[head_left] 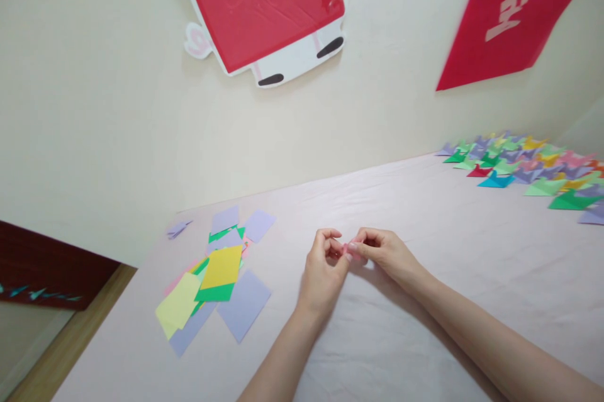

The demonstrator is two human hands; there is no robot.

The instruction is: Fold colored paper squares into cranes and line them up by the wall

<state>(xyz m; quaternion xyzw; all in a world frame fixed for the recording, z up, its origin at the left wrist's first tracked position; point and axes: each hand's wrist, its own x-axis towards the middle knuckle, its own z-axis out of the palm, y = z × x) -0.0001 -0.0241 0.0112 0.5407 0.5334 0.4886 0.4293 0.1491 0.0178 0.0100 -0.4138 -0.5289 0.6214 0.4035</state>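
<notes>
Over the front middle of the table (377, 351), the person's 2 hands meet at a small piece of pink paper (346, 248), held between the fingertips and lifted just off the cloth or resting lightly on it. The left hand (323, 273) is narrowed to a pinch, thumb and curled fingers closed on the near side of the paper; the right hand (387, 252) likewise pinches it from the other side, thumb and forefinger pressed together. The step in hand looks like fine folding or creasing, though the fingers cover so much of the paper that its exact fold is hard to tell. To the left lies a loose, overlapping spread of flat sheets (221, 267) in yellow, green and lilac, well apart from both hands; at the far right, folded paper shapes (529, 173) of many colours stand close together in rows. The next move, as I judge it, calls for the left hand to steady the paper while the right thumb and forefinger press the crease sharp, lightly enough not to crumple so small a piece.
</notes>
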